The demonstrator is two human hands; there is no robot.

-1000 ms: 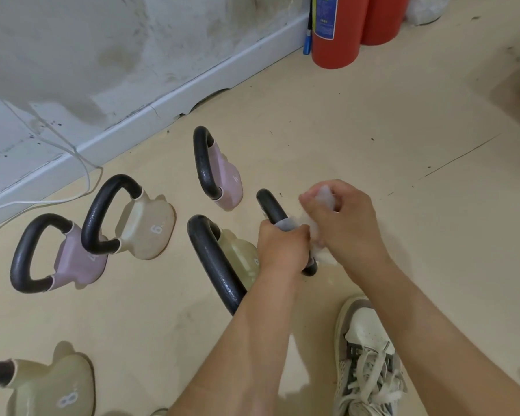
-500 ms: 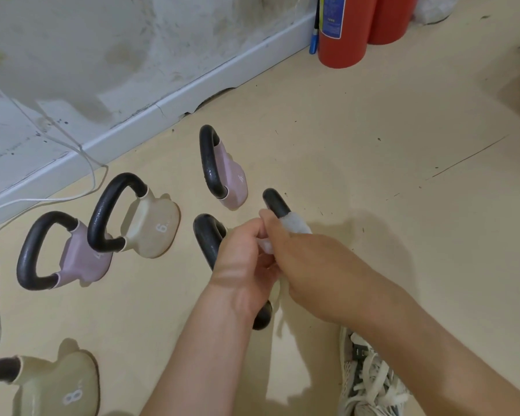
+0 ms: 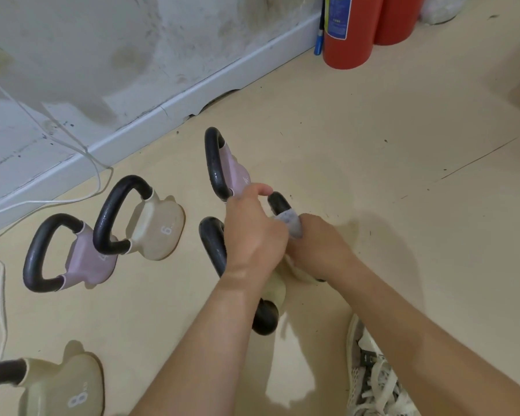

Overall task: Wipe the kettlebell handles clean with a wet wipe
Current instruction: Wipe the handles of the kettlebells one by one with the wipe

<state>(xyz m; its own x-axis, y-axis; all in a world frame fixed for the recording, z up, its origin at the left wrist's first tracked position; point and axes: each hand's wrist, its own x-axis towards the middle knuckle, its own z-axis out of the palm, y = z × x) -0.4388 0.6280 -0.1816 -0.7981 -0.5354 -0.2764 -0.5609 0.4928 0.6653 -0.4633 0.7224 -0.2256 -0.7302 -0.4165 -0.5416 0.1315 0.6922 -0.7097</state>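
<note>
Both forearms reach in from the near edge of the floor [image 3: 373, 145] and meet over a kettlebell handle [image 3: 278, 202] in the middle of it. Only the handle's black far bend shows beyond the hands.

The right hand [image 3: 321, 250] lies knuckles up, its fingers curled down round the handle. It holds the wet wipe [image 3: 289, 223] wrapped about the bar, and a pale band of wipe shows just ahead of the knuckles.

The left hand [image 3: 252, 232] sits close against the right, with its back to the camera and wrist bent. Its fingers are curled and the forefinger hooks forward to the handle's bend. Whether it grips the bar, the wipe or nothing cannot be told, as the palm side is hidden.

Under the left wrist lies a beige kettlebell [image 3: 275, 292], its black loop just left of the hands. A pink kettlebell [image 3: 234, 172] stands just beyond the left hand. Toward the skirting edge at the left stand a beige one marked 6 [image 3: 156, 229] and another pink one [image 3: 87, 262]. A shoe [image 3: 373, 382] is at the near edge.
</note>
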